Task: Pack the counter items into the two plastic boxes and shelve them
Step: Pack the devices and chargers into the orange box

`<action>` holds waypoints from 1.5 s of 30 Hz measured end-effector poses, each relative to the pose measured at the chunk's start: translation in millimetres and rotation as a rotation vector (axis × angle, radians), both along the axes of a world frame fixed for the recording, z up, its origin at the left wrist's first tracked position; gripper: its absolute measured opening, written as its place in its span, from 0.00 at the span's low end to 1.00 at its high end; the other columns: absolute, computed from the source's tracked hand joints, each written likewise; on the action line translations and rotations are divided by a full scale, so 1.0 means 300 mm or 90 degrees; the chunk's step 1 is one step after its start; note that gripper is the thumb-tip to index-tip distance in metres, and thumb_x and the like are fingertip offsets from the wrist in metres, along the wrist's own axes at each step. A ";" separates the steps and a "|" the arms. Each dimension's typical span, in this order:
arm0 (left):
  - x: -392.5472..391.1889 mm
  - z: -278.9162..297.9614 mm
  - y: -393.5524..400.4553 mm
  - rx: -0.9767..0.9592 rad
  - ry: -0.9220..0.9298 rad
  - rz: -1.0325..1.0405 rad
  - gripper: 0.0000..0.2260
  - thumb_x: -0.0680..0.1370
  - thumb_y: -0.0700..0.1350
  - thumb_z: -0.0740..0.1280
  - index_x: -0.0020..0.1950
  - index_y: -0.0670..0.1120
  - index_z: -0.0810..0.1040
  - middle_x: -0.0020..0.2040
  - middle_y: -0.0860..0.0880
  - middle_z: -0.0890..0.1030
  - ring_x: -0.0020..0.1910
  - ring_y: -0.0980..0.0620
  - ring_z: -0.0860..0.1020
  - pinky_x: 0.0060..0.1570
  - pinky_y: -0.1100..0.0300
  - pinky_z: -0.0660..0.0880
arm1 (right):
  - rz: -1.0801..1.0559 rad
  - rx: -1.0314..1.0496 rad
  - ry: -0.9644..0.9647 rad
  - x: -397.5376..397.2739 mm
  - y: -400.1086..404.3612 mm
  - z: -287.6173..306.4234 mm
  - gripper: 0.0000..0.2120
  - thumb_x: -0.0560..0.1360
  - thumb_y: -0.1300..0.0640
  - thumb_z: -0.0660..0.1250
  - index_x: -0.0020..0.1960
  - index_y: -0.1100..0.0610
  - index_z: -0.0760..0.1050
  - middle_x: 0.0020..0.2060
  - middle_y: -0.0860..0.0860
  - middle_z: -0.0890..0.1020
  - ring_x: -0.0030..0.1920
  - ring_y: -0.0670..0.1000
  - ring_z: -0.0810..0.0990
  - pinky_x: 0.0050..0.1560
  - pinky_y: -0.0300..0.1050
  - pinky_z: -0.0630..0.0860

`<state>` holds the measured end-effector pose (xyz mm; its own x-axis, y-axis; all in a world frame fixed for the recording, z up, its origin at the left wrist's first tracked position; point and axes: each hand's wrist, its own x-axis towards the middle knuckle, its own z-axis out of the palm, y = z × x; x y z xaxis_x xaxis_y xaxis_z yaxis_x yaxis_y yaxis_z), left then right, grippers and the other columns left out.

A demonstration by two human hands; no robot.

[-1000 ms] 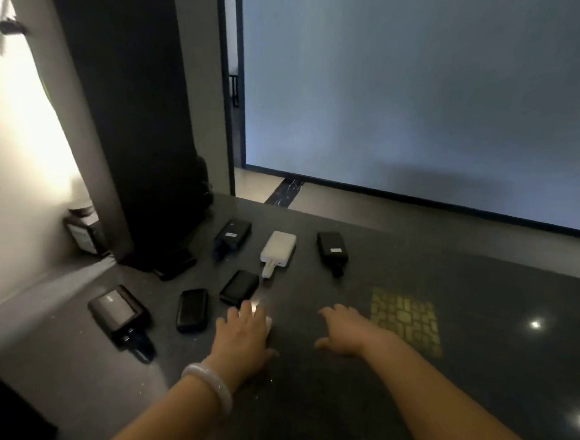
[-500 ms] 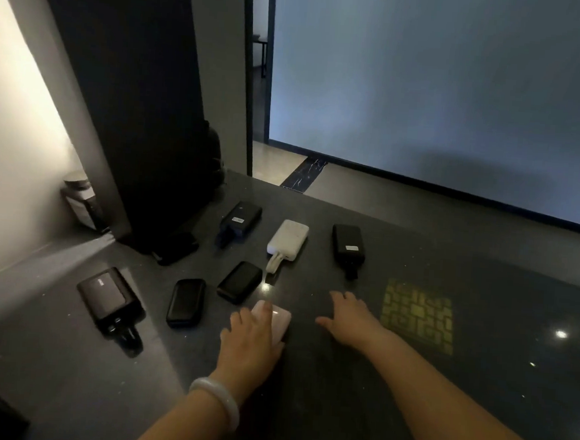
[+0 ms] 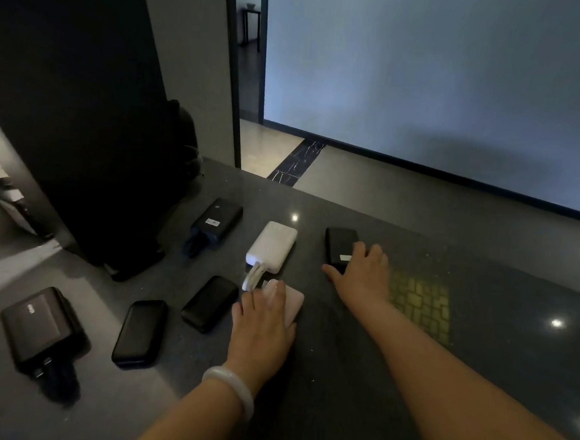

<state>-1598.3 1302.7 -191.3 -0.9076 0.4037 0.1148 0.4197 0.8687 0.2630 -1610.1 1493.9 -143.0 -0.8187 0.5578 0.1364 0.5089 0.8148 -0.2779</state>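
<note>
your left hand [image 3: 263, 324] lies flat over the pink pack [image 3: 293, 306] near the middle of the counter [image 3: 339, 378], fingers spread on top and not yet curled round it, so nothing is truly gripped. your right hand [image 3: 363, 274] covers the near end of the black pack [image 3: 338, 245] further off to the right, thumb out to the left, fingers draped loosely over it; whether they have closed on its sides i cannot tell. to do this step well, i judge you should hook your fingertips over the far edge and thumb under the near side of each pack before lifting, since the smooth casings look likely to slide on the polished stone. mind the white pack [image 3: 273, 246] just beyond the pink one: its short cable [image 3: 252, 277] loops down and touches your left fingertips, so lift clear of it. the pink pack is a small rounded slab, pale and matte. left of it lie more dark packs, one angled just beside your hand [image 3: 209, 303], another [image 3: 140, 333] and a bigger one with a cable [image 3: 39, 327] further left. no boxes are in view.
</note>
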 end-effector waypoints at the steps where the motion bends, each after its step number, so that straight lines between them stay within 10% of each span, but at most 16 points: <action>1: 0.000 -0.007 0.000 0.000 0.004 0.002 0.32 0.75 0.64 0.58 0.74 0.54 0.49 0.66 0.43 0.64 0.61 0.45 0.65 0.61 0.49 0.65 | -0.014 -0.013 -0.020 -0.032 0.009 -0.005 0.40 0.71 0.35 0.66 0.73 0.57 0.59 0.67 0.60 0.64 0.66 0.59 0.65 0.65 0.51 0.66; 11: -0.009 -0.023 0.009 -0.032 0.005 0.015 0.34 0.76 0.64 0.56 0.75 0.53 0.44 0.68 0.43 0.62 0.63 0.45 0.63 0.62 0.49 0.63 | -0.105 -0.080 -0.057 -0.140 0.054 -0.075 0.39 0.70 0.39 0.71 0.70 0.62 0.64 0.66 0.60 0.67 0.65 0.59 0.66 0.64 0.52 0.67; 28: 0.190 0.035 -0.086 -0.040 -0.044 -0.018 0.37 0.76 0.63 0.60 0.77 0.52 0.45 0.66 0.42 0.64 0.63 0.44 0.63 0.62 0.49 0.64 | -0.085 -0.162 -0.185 0.535 -0.201 -0.035 0.50 0.64 0.31 0.70 0.75 0.56 0.55 0.70 0.55 0.63 0.69 0.57 0.63 0.68 0.52 0.64; 45: 0.398 0.073 -0.149 0.030 -0.126 -0.104 0.38 0.69 0.62 0.70 0.72 0.62 0.53 0.62 0.48 0.63 0.60 0.48 0.63 0.58 0.53 0.69 | -0.176 -0.200 -0.171 0.889 -0.236 0.006 0.41 0.66 0.41 0.74 0.71 0.53 0.59 0.67 0.51 0.69 0.67 0.54 0.68 0.68 0.53 0.63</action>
